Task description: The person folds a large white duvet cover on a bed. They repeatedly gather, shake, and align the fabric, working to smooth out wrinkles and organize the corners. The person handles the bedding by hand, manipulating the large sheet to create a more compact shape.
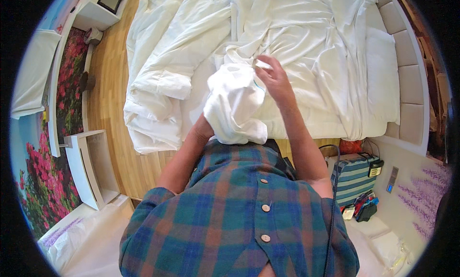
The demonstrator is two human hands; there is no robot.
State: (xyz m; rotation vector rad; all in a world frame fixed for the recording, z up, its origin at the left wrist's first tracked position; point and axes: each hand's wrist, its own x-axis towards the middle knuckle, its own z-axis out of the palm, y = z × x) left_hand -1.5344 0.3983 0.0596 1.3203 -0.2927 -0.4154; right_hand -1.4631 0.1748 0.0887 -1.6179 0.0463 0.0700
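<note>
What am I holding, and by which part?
A cloth, lower left side in your left hand; whether your right hand grips its upper right edge is unclear.

Striped bag [353,183]: lower right of the grip. White cabinet [80,171]: lower left of the grip. Flower mural [45,174]: far left. Wooden floor [108,102]: left of the grip.

Matt, soft-looking cloth on the bundle [232,104], creased fabric across the sheets [311,71], smooth wood-look flooring [106,104]!
</note>
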